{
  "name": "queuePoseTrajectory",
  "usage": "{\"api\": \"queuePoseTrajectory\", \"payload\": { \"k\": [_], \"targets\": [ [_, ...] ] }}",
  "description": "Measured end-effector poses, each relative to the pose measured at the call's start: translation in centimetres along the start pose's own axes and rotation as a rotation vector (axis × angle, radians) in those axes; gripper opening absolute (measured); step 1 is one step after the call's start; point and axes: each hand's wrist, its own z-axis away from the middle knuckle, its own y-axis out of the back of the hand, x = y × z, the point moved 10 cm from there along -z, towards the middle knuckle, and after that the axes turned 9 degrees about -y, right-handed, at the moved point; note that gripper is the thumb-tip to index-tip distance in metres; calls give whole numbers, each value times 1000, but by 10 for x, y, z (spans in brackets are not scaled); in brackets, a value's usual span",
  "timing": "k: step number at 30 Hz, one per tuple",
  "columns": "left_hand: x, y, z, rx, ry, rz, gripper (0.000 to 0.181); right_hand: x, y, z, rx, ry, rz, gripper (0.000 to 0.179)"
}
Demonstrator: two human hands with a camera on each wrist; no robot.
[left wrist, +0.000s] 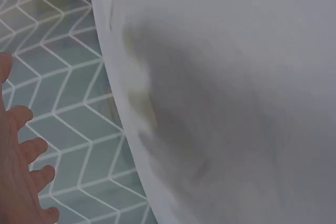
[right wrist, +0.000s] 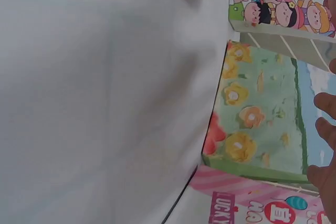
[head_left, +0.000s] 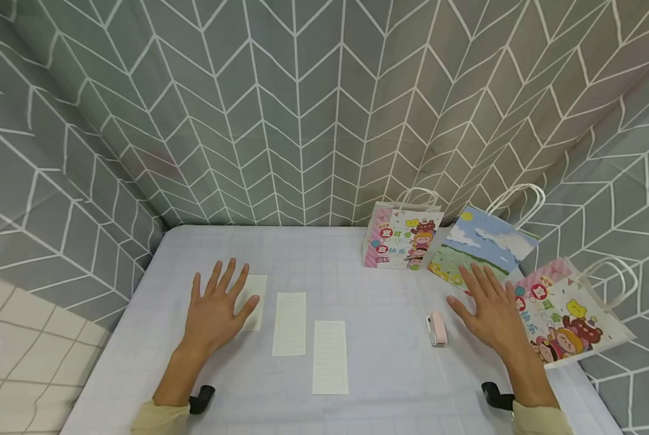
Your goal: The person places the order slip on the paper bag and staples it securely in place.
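Apparently, this is a ready pose before any handling: the left hand (head_left: 214, 314), fingers spread wide, holds nothing near three paper slips (head_left: 289, 324) on the table's (head_left: 390, 374) left and middle; the right hand (head_left: 490, 314), likewise spread and empty, hovers between a small pink thing (head_left: 438, 329) and the right-side bags (head_left: 571, 320). Picking anything up would call for lowering and curling fingers.

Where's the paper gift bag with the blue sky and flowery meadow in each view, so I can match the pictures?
Head: right of centre, the blue-and-green meadow paper bag between two pink-and-white cartoon paper bags, partly behind the right hand.
Left wrist: not in it.
Right wrist: right side, mid-height, partly behind that hand.
Shared landmark in all three: the pale cloth-covered tabletop.
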Motion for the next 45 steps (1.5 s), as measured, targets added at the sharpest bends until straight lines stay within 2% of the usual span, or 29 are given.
{"api": "queuePoseTrajectory", "payload": {
  "k": [9, 16, 24, 30, 36, 45],
  "targets": [
    [39, -5, -11, -37, -78, -11, 77, -10, 2, -11, -25, -5, -47, 80],
    [67, -20, -13, -63, -144, -2, 75, -12, -3, -20, -118, -74, -117, 85],
    [104, -39, -13, -114, -238, 28, 75, -13, -12, -36, -204, -127, -260, 87],
    [128, -50, -15, -209, -303, 55, 74, -13, -17, -48, -193, -116, -363, 82],
    [143, -57, -17, -292, -321, 80, 76, -14, -26, -59, -202, -114, -443, 82],
    [151, -60, -18, -312, -329, -8, 79, -21, -38, -67, -236, -118, -484, 86]
  ]
}}
